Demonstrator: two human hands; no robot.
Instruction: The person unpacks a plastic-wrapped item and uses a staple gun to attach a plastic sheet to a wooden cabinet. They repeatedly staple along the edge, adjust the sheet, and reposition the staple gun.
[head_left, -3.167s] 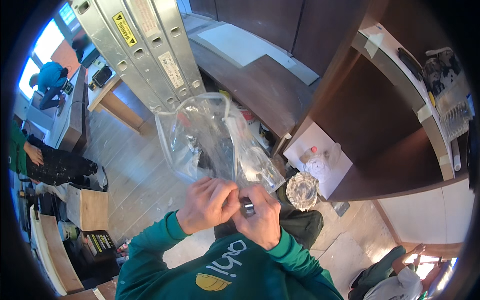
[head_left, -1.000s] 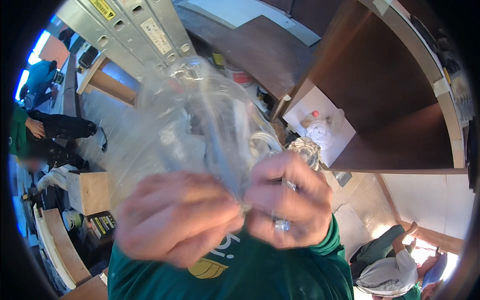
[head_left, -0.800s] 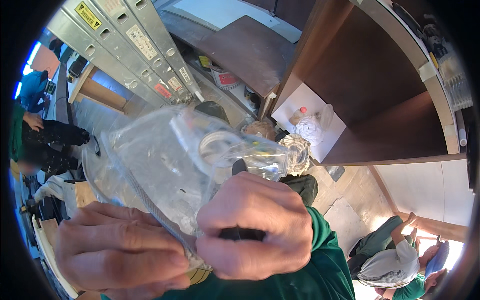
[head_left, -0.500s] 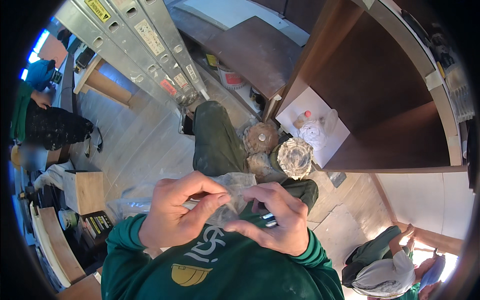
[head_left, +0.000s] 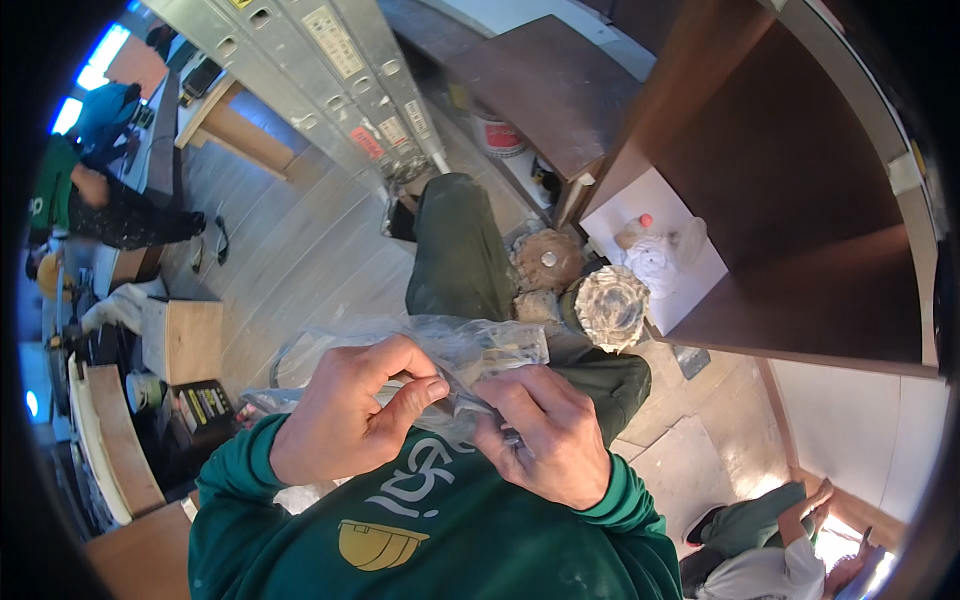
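"Above a plank floor (head_left: 320, 225), over the lap of a worker in a green sweatshirt (head_left: 480, 530), what did the two bare hands hold?"

"One clear plastic bag (head_left: 500, 342), crumpled and spread across the worker's lap. The left hand (head_left: 355, 405) pinched its edge between thumb and curled forefinger. The right hand (head_left: 545, 430) gripped the same plastic just beside it, fingers bent, back uppermost."

"Was anything else tucked into the right hand?"

"A greyish glint showed beneath its fingers; what it was, one could not tell."

"And what stood nearby?"

"A container with a crumpled, shiny top (head_left: 612, 308) stood between the worker's knees, near a round brown lump (head_left: 547, 258). Just beyond, a white sheet (head_left: 697, 290) lay at the mouth of a dark wooden cabinet (head_left: 780, 220), bearing a white bundle (head_left: 650, 262) and a red-capped bottle (head_left: 645, 221). A metal ladder (head_left: 310, 80) rose past the far knee."

"Was the worker alone?"

"No. A person in dark trousers (head_left: 130, 215) was at far left, and a person in a pale shirt (head_left: 770, 572) at lower right."
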